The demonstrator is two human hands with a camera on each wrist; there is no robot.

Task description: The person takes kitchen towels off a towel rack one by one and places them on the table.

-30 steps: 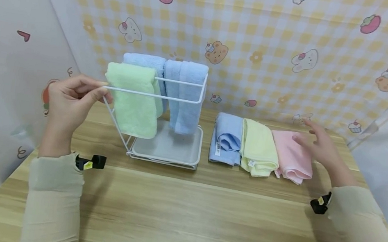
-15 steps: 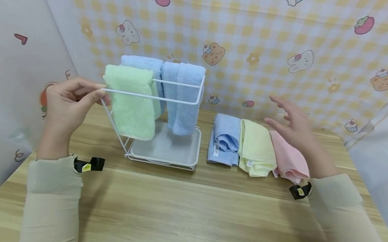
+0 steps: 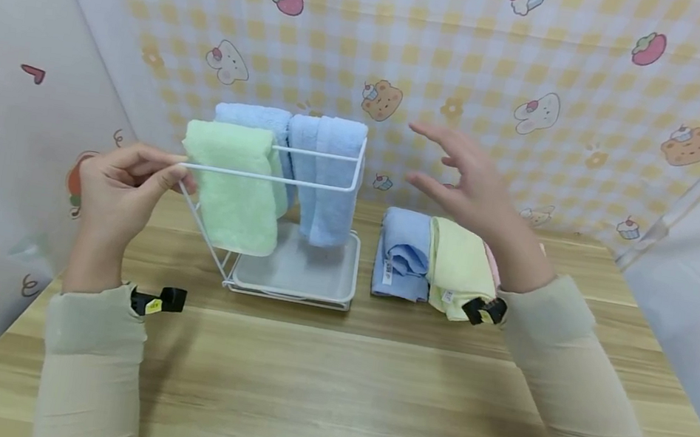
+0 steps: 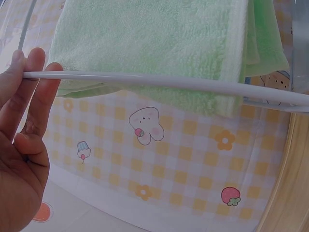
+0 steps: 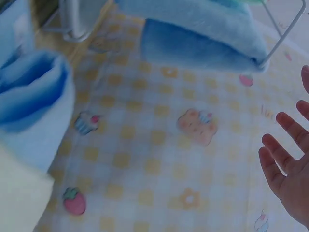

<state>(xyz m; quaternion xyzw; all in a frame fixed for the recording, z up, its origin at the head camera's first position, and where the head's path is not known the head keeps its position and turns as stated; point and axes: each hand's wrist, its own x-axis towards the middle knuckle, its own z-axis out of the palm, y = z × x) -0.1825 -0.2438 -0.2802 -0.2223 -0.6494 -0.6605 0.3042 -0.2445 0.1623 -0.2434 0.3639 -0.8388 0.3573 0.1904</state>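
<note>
My left hand (image 3: 119, 190) pinches the front left corner of a white wire towel rack (image 3: 265, 177), thumb and fingertips on the bar. A light green towel (image 3: 233, 191) hangs over one of the rack's bars, close to that hand. Behind it and to its right, blue towels (image 3: 331, 186) are draped on the rack. My right hand (image 3: 472, 183) is in the air to the right of the rack, fingers spread and holding nothing. In the right wrist view its fingers (image 5: 292, 133) are apart from the hanging blue towel (image 5: 193, 46).
A grey tray (image 3: 295, 271) forms the rack's base on the wooden table (image 3: 325, 394). Right of it lie a folded blue cloth (image 3: 406, 249), a yellow cloth (image 3: 461, 264) and a pink cloth (image 3: 493, 265), mostly hidden behind my right forearm. A checked curtain (image 3: 321, 43) hangs behind.
My right hand has moved left and up from above the pink cloth toward the rack. My left hand keeps its pinch on the rack's corner. The view has shifted slightly.
</note>
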